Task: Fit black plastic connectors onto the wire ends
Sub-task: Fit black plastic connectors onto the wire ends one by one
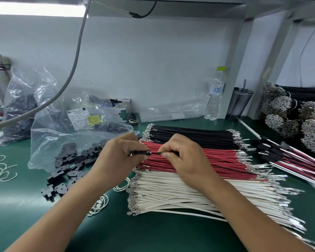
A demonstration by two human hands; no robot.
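Step in hand: seating 1 black wire end into the connector. Left hand pinches the connector, fingers curled round it; right hand pinches the wire just beside it. Both held above the red wires. Advice: keep wire in line with the socket, push straight, grip close to the tip. Connector: small, black, slim, metal glint at its mouth.

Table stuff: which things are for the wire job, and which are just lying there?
For the job: black connector in left hand, black wire in right hand, loose connectors, wire stacks.
Lying about: water bottle, tumbler, string loops.
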